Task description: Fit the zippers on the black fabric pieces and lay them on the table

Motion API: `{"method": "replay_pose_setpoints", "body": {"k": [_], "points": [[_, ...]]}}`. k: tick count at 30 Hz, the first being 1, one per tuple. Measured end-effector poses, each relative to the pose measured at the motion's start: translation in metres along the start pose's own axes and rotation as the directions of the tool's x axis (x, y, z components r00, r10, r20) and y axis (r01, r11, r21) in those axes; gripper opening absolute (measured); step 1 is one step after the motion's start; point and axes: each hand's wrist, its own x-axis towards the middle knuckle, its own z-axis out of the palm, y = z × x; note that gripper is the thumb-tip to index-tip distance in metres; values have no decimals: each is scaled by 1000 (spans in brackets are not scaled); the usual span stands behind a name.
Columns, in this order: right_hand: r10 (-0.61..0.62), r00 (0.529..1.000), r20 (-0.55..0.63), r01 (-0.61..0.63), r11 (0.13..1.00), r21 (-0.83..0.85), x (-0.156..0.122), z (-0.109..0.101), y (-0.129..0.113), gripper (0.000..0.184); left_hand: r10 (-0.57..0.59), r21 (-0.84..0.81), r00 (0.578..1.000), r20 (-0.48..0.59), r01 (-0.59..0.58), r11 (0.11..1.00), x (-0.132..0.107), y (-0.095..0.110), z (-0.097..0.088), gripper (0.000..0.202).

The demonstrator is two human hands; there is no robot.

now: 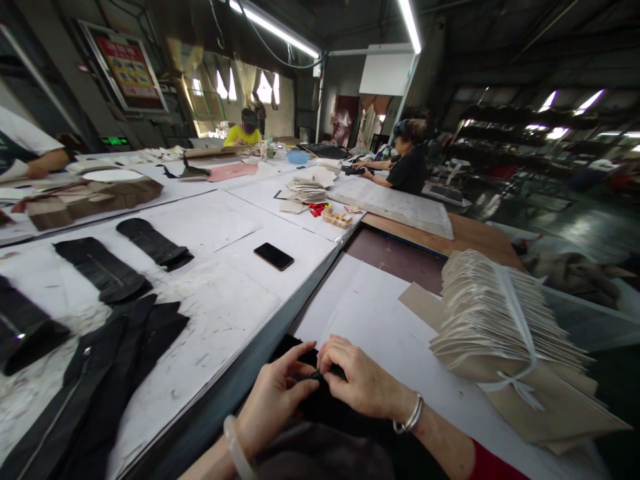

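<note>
Both hands meet at the near edge of the white-topped table. My left hand (280, 387) wears a pale bangle and pinches a piece of black fabric (327, 400) between thumb and fingers. My right hand (357, 377), with a silver bangle at the wrist, has its curled fingers closed on the same fabric. The fingertips of the two hands almost touch, and the small part between them is mostly covered. Dark cloth lies below on my lap. Several black zippered pieces (100, 267) lie on the table to the left.
A tied stack of beige panels (500, 327) stands at the right. A phone (273, 256) lies ahead, with a pile of pale pieces (307, 189) and a small plastic box (337, 217) beyond. Co-workers are seated at the far side, and another person's arm (45, 160) is at left.
</note>
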Motion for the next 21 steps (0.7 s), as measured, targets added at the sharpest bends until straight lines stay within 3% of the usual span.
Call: {"method": "replay_pose_setpoints", "body": {"k": [10, 13, 17, 21], "points": [[265, 956, 127, -285, 940, 188, 6, 1, -3, 18, -88, -214, 992, 87, 105, 971, 6, 1, -4, 73], [358, 926, 123, -377, 848, 373, 6, -1, 0, 16, -108, -238, 990, 86, 126, 963, 7, 1, -7, 75], [445, 891, 88, -396, 668, 630, -2, 1, 9, 17, -111, -233, 992, 64, 123, 965, 9, 0, -15, 75], [491, 867, 82, -444, 689, 573, -16, 15, 10, 17, -102, -255, 993, 64, 115, 960, 9, -4, -20, 75]]}}
